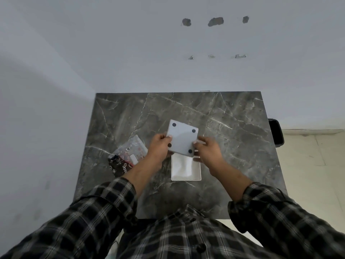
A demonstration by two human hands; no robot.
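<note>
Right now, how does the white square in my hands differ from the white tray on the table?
The square is held tilted by the left hand and right hand; the tray lies flat on the table. The square has four dark dots near its corners; the tray shows none. The tray has a raised rim; the square looks flat. Both are white.

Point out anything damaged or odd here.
The wall behind the table is damaged: three rough holes in a row, three smaller chips below them. The white square plate gripped by the left hand and right hand is tilted, dark pads facing up.
</note>
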